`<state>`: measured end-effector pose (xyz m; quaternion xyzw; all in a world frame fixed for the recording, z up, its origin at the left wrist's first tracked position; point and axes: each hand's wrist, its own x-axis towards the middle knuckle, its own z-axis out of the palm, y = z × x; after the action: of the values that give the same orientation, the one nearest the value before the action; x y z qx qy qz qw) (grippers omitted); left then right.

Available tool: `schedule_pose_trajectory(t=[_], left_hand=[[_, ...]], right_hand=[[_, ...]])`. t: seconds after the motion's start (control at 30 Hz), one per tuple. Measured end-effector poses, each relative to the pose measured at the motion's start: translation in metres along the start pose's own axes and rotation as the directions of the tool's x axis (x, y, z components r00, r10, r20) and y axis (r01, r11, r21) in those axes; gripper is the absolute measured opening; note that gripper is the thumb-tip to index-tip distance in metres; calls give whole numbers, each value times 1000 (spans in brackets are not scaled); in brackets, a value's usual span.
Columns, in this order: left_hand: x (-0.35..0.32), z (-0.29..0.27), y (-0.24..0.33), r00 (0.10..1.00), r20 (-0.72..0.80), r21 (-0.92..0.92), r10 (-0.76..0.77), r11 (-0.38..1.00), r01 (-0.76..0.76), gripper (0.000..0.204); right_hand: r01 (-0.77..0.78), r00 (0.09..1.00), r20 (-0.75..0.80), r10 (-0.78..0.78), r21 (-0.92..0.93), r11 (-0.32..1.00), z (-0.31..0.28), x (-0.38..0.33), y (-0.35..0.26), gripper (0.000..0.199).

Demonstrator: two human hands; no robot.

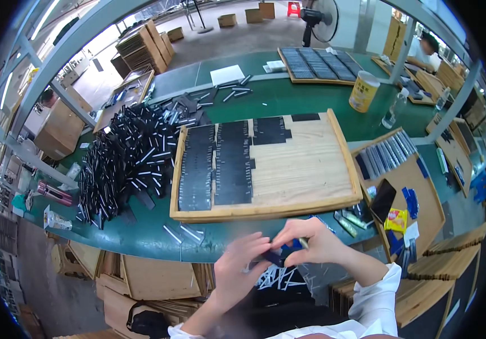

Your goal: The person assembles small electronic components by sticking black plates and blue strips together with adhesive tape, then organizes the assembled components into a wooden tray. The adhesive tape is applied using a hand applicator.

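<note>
The small dark flat piece (274,259), pinched by the right hand (315,242) beside the blurred left hand (239,266), whose grip I cannot tell, could drop among the thin white loose strips (279,278) below if this pinch loosens.

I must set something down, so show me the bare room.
The wooden tray is bare from its black strips to its right rim. Green tabletop left of the yellow can, behind the tray, is open. Crowded: left of the tray, heaped black pieces; at its near-right corner, green packets.
</note>
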<state>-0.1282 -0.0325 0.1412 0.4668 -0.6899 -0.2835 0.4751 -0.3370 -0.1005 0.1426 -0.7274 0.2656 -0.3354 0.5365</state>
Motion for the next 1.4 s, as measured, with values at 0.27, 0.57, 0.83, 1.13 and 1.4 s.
schedule_pose_trajectory(t=[0.27,0.57,0.83,1.13,1.4], left_hand=[[-1,6,-25,895,-12,-765,-447,580,279,55],[130,15,-86,908,375,318,187,894,-315,69],[194,81,-121,804,566,705,-182,613,-357,95],[192,81,-121,870,487,705,-80,623,-338,97],[147,-2,-73,745,658,414,106,776,-476,78]], right_hand=[[378,911,-24,-412,-357,854,1,39,23,25],[-113,755,-566,-333,-612,783,-111,62,30,24],[-197,748,-559,-359,-703,684,-127,48,33,25],[-107,837,-421,-349,-751,651,-138,86,54,24],[95,946,-70,-316,-873,479,-135,140,89,14]])
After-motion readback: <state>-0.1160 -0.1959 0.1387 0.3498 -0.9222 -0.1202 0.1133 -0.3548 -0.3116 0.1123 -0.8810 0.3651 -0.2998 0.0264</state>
